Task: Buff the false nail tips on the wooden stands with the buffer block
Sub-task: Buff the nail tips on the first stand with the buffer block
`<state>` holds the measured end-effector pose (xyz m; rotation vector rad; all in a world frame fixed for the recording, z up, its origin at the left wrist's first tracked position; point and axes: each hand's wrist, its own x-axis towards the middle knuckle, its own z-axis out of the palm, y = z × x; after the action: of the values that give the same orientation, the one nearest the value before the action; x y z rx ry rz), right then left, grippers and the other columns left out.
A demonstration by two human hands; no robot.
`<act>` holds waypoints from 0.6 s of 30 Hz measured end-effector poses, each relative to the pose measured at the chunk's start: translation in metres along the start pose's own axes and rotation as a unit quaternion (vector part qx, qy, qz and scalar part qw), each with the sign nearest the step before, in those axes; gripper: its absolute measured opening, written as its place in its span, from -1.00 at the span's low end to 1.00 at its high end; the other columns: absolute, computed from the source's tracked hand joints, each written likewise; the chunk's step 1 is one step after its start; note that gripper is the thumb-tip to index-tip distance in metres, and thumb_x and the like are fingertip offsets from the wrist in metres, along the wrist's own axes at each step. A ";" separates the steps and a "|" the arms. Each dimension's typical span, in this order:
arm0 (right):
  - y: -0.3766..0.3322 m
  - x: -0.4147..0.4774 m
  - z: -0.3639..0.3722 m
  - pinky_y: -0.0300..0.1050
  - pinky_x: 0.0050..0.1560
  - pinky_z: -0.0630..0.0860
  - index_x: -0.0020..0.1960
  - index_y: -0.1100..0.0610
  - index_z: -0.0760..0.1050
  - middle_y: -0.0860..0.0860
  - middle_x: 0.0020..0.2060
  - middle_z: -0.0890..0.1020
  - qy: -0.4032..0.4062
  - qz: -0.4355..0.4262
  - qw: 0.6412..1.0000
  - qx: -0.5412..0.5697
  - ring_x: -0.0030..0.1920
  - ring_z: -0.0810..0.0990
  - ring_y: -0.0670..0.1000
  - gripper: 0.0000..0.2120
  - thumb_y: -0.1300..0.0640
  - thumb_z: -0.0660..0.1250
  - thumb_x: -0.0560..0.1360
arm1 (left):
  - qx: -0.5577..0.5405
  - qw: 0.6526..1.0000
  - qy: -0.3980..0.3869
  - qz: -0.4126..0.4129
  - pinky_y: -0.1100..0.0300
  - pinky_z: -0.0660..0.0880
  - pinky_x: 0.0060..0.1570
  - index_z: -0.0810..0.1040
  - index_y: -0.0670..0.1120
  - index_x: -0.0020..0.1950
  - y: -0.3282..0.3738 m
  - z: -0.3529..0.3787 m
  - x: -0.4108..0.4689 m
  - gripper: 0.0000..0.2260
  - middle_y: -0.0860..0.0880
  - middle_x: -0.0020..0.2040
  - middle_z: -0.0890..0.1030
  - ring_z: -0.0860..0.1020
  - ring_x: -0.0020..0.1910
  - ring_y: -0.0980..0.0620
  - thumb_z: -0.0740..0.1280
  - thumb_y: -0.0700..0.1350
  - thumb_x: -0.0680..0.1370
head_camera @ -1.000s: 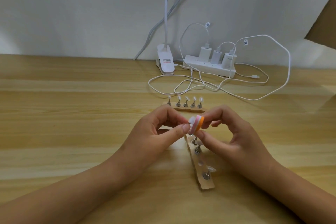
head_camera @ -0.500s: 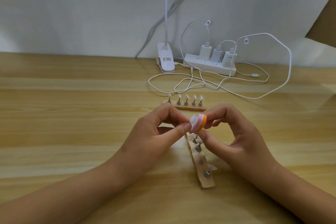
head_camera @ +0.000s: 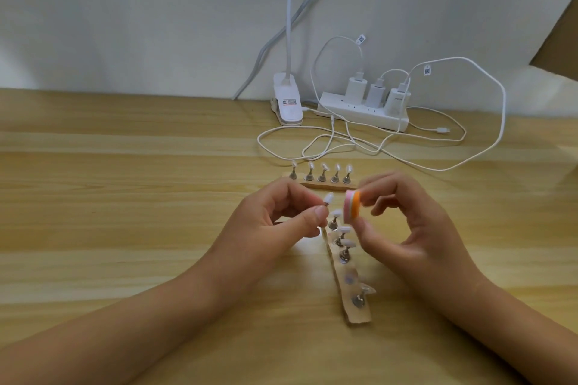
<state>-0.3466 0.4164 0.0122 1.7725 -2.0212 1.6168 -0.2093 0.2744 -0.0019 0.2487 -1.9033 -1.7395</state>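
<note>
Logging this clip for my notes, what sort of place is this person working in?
Probably a home or hobby desk set up for nail work: a wooden tabletop, a power strip with chargers beside a clip lamp, and a wooden stand holding false nail tips.

A light-wood bench with pale and honey-coloured grain bands [head_camera: 125,197] fills the lower view and runs back to a plain off-white wall [head_camera: 140,15]; a small bright patch of light lies on the bench near its middle; at the back edge stands a white clip-on lamp base [head_camera: 287,103], its slim gooseneck rising out of view; a grey cable [head_camera: 272,40] climbs the wall beside it; just right lies a white power strip [head_camera: 353,111] carrying three white plug-in chargers [head_camera: 356,87]; thin white charging cables [head_camera: 500,109] loop over the bench; a brown flat panel [head_camera: 560,37] cuts the upper right corner.
</note>
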 end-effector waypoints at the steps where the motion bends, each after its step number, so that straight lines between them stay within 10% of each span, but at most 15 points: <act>1: -0.001 0.000 -0.002 -0.11 -0.05 0.50 -0.03 0.09 0.52 -0.10 -0.11 0.61 0.015 -0.020 1.000 0.015 -0.08 0.58 0.03 -0.81 -0.02 0.36 0.47 | -0.012 1.000 -0.005 -0.007 0.32 0.54 -0.14 0.64 0.11 -0.16 0.001 0.000 0.000 -0.97 0.06 -0.23 0.67 0.62 -0.18 0.15 0.45 -0.03 0.43; 18: 0.008 0.004 -0.013 -0.11 0.12 0.53 0.19 0.18 0.59 0.11 0.03 0.49 -0.026 -0.202 0.967 -0.151 0.04 0.59 0.08 -0.74 0.26 0.33 0.52 | -0.048 0.996 -0.053 -0.056 0.32 0.54 -0.25 0.68 0.07 -0.21 0.008 0.004 -0.002 -0.89 0.02 -0.29 0.66 0.64 -0.25 0.15 0.39 -0.13 0.43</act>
<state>-0.3618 0.4205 0.0152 1.9553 -1.6638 1.0939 -0.2075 0.2801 0.0055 0.2342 -1.9064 -1.9473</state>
